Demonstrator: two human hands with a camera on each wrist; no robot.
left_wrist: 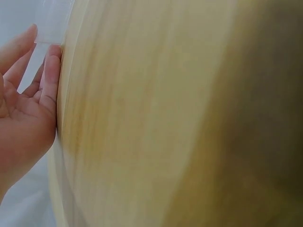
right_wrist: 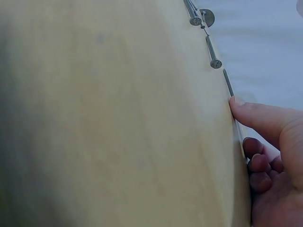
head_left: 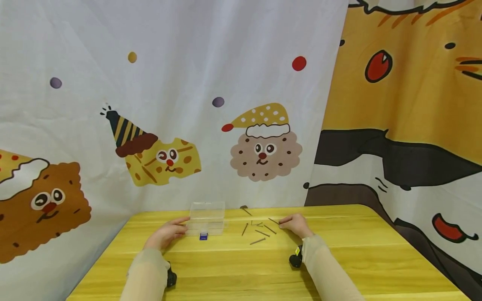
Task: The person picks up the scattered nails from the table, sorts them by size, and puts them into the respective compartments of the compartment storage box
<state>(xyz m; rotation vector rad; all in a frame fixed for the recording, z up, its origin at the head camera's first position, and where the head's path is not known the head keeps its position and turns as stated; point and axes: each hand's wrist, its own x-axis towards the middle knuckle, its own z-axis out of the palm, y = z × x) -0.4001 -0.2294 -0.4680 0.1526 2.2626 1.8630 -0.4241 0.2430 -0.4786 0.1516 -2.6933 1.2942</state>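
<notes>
A clear plastic box with its lid raised stands near the table's back edge, a small blue label at its front. My left hand rests at the box's left side; in the left wrist view its fingers are slightly bent beside the box's edge. My right hand is at the near right end of a thin metal nail, pinching it low over the table. The right wrist view has the thumb on that nail, other fingers curled beneath.
Several loose nails lie between the box and my right hand, among them one nail nearest me and one closest to the box. A printed curtain hangs behind the wooden table.
</notes>
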